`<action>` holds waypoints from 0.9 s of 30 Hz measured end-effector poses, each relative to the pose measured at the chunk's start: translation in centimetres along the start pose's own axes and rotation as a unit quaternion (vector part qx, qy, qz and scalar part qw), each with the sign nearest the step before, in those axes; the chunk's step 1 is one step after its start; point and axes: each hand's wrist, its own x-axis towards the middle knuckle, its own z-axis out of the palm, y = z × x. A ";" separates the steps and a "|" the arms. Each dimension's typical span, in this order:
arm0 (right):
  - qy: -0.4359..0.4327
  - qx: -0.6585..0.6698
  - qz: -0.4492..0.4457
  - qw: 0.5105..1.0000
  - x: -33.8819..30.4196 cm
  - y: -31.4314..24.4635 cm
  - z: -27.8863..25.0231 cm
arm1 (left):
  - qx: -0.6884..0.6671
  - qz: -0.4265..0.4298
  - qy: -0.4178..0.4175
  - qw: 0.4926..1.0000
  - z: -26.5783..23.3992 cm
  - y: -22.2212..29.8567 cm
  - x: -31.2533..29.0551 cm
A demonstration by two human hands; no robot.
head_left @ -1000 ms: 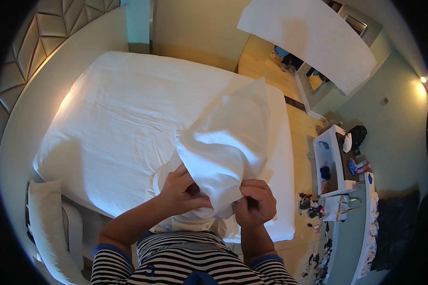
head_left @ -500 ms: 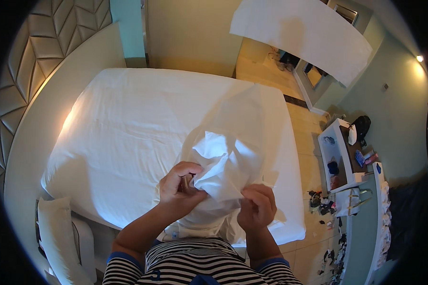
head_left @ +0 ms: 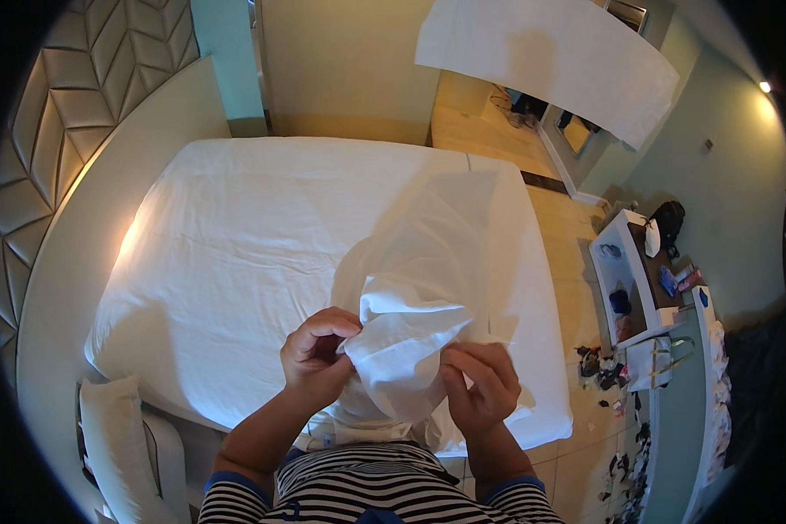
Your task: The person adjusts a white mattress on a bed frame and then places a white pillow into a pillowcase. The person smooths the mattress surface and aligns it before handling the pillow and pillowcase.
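A bunched white cloth [head_left: 402,345] hangs between my two hands, above the near side of the bed. My left hand [head_left: 319,354] pinches its left edge between thumb and fingers. On the other side my right hand [head_left: 480,384] is closed on the right edge, its fingertips pressed together. A fold of the cloth points up and to the right between them. More white fabric lies gathered beneath it, close to my striped shirt. The bed [head_left: 236,227] carries a smooth white sheet with light creases.
A white pillow [head_left: 113,437] rests on a seat at the lower left. To the right stand a white shelf unit [head_left: 624,288] and a white bag [head_left: 651,362]. Many small dark items lie on the tiled floor [head_left: 563,332]. A white sheet [head_left: 550,57] hangs at the back right.
The raised top of the cloth has folded down and spread to the right. My hands have moved slightly apart, still gripping its edges. The view has shifted a little.
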 end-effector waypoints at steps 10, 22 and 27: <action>-0.036 0.027 0.008 0.999 2.6 -1.1 2.2 | -0.016 0.033 0.000 0.999 0.9 -0.9 -0.5; -0.053 0.081 0.100 0.990 2.6 -0.2 1.6 | 0.268 0.231 -0.038 0.935 0.1 -1.7 -0.7; -0.040 0.090 0.078 0.992 2.4 0.5 1.5 | 0.254 0.182 -0.082 0.946 -0.6 -0.2 -0.6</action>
